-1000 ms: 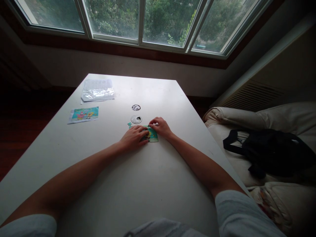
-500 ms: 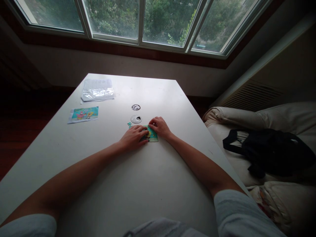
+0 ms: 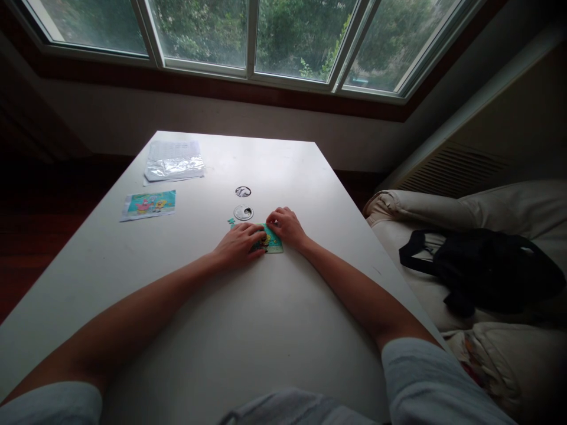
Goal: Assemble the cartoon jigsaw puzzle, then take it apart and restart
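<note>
A small jigsaw puzzle (image 3: 275, 243) with a green and yellow cartoon picture lies flat on the white table. My left hand (image 3: 241, 241) rests palm down over its left part with the fingers stretched out, hiding much of the picture. At the top right edge of the puzzle, the fingers of my right hand (image 3: 286, 225) are bent and pinched together. What they hold, if anything, is hidden. One loose teal puzzle piece (image 3: 231, 221) sits just beyond the left hand, apart from the puzzle.
Two round black-and-white flat discs (image 3: 243, 212) lie beyond the hands, one behind the other. To the left is a picture sheet (image 3: 150, 205) with cartoon figures. Behind it are papers with a clear plastic bag (image 3: 174, 165). A sofa with a black bag (image 3: 487, 268) stands right of the table (image 3: 212, 330).
Hardly anything differs. The whole view has shifted very slightly, while both hands stay at the puzzle in nearly the same pose.
</note>
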### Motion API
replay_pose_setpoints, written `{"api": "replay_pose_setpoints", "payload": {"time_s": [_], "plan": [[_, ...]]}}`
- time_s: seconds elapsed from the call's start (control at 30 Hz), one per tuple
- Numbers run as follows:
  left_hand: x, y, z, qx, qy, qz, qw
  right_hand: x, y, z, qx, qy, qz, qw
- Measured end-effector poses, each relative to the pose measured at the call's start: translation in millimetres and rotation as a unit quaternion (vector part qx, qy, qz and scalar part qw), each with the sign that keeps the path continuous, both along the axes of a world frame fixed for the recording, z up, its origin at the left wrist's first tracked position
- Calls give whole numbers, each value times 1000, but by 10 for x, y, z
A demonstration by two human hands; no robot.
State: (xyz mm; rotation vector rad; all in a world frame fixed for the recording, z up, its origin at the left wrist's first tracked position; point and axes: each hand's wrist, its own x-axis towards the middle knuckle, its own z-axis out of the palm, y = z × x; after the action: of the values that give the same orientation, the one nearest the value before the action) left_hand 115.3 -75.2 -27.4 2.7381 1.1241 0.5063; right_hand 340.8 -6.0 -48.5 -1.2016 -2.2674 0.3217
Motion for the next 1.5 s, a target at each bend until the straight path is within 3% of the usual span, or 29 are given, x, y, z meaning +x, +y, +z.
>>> {"api": "replay_pose_setpoints", "payload": {"time_s": [0.57,0.67,0.87,1.0,1.33,1.5], "plan": [[2,24,22,-10,17,-5,1000,239,135,0,-2,21,91,996],[10,31,21,-12,15,-1,1000,319,163,82,-9,35,77,996],[5,22,40,-10,20,-6,1000,703,316,200,-51,42,-21,998],[6,10,72,-9,23,-4,1000,865,379,179,-96,17,-16,995],[9,7,75,9,25,1,1000,804,360,157,-91,-44,10,995],[72,-213,190,53,61,15,997,744,309,140,-95,-58,-3,994]]}}
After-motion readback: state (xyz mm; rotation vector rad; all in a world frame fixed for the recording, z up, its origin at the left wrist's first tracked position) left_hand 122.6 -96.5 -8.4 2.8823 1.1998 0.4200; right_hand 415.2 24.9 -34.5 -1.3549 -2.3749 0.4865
